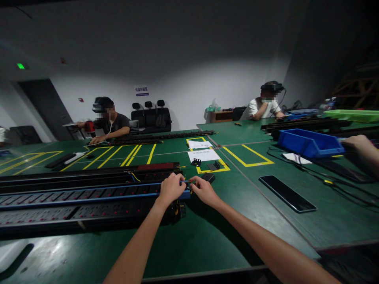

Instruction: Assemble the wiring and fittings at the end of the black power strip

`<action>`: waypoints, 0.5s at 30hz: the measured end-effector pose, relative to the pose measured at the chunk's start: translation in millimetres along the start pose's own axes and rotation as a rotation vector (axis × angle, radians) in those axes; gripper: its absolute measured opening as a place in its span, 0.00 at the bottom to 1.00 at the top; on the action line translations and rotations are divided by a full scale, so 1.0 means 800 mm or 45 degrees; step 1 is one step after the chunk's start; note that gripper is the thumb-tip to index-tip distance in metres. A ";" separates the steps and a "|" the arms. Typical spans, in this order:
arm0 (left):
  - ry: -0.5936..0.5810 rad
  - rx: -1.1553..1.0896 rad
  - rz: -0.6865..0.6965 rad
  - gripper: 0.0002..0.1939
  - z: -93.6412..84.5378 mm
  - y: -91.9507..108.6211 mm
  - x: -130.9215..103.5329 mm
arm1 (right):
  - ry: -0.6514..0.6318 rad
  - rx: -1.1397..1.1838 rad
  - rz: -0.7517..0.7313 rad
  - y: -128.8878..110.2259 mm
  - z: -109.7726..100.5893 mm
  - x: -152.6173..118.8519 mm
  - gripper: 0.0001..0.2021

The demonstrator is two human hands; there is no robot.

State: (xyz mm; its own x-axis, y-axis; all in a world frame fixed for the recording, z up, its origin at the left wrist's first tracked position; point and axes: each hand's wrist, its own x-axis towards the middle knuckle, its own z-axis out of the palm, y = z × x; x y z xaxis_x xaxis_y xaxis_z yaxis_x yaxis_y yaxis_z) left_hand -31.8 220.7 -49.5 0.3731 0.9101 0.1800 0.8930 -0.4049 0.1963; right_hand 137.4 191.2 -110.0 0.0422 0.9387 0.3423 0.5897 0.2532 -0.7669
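My left hand (172, 189) is closed around the right end of a long power strip (118, 194) with blue edges and a row of sockets. Just past that end, my right hand (204, 191) pinches with thumb and forefinger; whatever is between them is too small to make out. A second socket strip (103, 211), black, lies nearer to me, with yellowish wires at its right end. Behind the blue-edged strip lie more dark rails and a reddish panel (156, 167). Beyond my right hand rests a small black block (209, 178).
Paper sheets (203, 155) and small black brackets (213, 165) lie in a yellow-taped area. On the right are a phone (287, 193), black cables (314, 173), a blue bin (309, 142) and another person's hand (359, 146). Two people sit across the green table (254, 225).
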 end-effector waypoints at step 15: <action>0.002 -0.007 0.009 0.10 -0.004 0.002 -0.002 | 0.001 0.003 0.012 -0.001 -0.001 -0.001 0.12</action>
State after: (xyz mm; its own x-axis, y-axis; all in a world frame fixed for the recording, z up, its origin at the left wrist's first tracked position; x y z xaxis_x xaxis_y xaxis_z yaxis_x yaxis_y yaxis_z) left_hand -32.0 218.4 -46.3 0.3788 0.9072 0.1829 0.8890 -0.4116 0.2004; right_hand 137.5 190.4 -109.7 0.0486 0.9408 0.3353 0.5873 0.2446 -0.7715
